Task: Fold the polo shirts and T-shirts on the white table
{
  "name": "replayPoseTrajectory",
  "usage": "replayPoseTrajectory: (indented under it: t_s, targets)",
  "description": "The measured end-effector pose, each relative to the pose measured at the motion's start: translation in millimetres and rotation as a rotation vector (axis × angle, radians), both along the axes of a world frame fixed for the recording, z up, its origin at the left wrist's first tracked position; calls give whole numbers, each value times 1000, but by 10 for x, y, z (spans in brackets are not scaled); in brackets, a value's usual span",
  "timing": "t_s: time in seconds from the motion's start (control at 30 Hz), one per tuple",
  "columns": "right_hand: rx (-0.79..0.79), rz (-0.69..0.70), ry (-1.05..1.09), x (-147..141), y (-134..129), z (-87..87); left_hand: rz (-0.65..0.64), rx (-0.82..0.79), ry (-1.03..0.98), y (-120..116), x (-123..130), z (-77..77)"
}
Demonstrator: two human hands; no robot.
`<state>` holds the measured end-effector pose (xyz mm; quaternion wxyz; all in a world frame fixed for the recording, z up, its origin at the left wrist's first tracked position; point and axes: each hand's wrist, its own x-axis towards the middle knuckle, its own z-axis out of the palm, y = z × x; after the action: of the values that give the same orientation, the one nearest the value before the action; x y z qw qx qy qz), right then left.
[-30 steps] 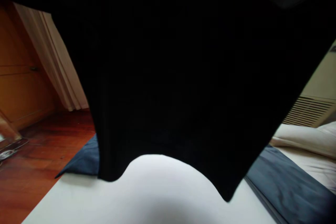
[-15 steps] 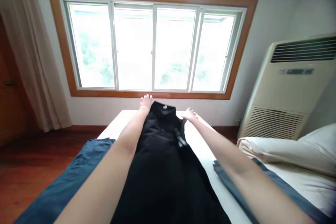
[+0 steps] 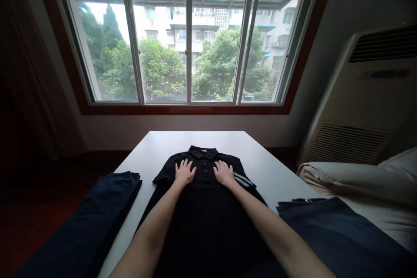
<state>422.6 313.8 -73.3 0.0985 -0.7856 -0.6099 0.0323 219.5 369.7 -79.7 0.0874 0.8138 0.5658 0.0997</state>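
Note:
A black polo shirt lies spread front side up on a white table, its collar toward the window. Two light stripes mark the sleeve on the right. My left hand rests flat on the chest of the shirt, left of the button placket, fingers spread. On the other side of the placket, my right hand lies flat too, its fingers apart, close to the striped sleeve. The shirt's lower part runs out of view between my forearms.
Folded dark trousers lie along the table's left edge, and more dark folded clothing is at the right. Beyond it are pale rolled bedding and a standing air conditioner. A wide window faces me behind the table.
Both hands have come down from beside the collar onto the shirt's chest. The shirt now lies flatter, its collar nearer to me and both sleeves spread. The picture has become darker.

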Motion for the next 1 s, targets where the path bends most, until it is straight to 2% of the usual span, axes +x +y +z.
replayPoseTrajectory:
  t_s: [0.27,0.4,0.5,0.57,0.67,0.77,0.9,1.0]
  targets:
    - [-6,69,-3,207,456,-59,48,33,-71,270,37,-36]
    - [18,79,10,254,550,-87,58,93,-202,319,39,-79]
    - [49,73,20,278,557,-115,35,171,-338,318,-45,-55]
    - [70,68,24,286,553,-133,12,213,-377,323,-185,5]
    - [92,64,33,288,559,-157,24,288,-392,389,-546,118]
    - [114,62,44,287,573,-174,168,243,-266,532,-1014,172]
    - [156,48,57,289,567,-158,315,86,-84,693,-1502,108]
    - [209,1,57,287,522,-111,371,85,-53,698,-1623,15]
